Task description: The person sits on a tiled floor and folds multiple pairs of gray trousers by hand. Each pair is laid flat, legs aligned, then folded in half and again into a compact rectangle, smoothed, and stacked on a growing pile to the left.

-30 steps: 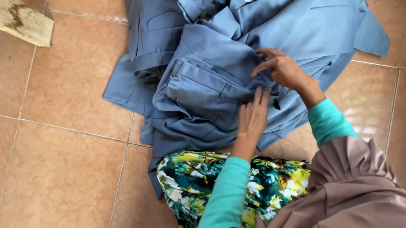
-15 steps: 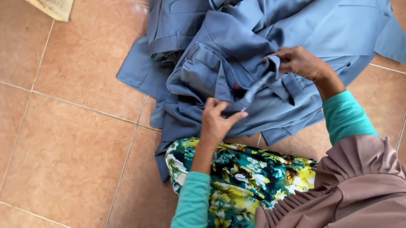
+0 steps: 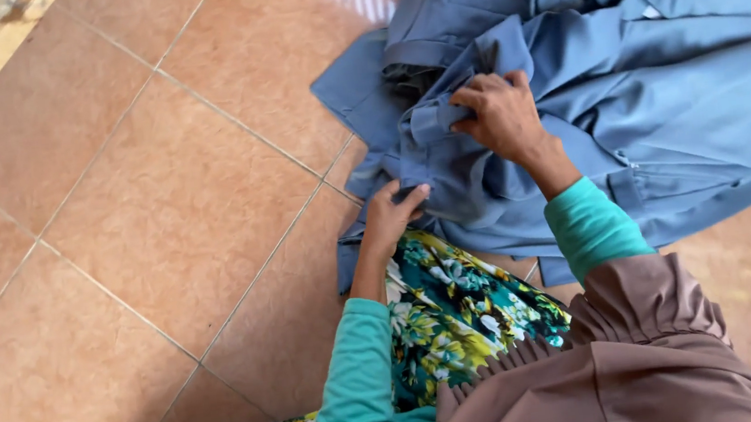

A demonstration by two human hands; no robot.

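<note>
Presently, both hands are engaged on a heap of blue garments on the tiled floor.

We note the right hand [image 3: 498, 116] closed around a bunched fold of the blue garments [image 3: 660, 88], which lie crumpled toward one o'clock on the tiled floor [image 3: 144, 217]. Our left hand [image 3: 392, 216] pinches the cloth's near edge at six o'clock of the heap, fingers curled shut. A floral skirt [image 3: 451, 315] lies just beneath that hand.
</note>
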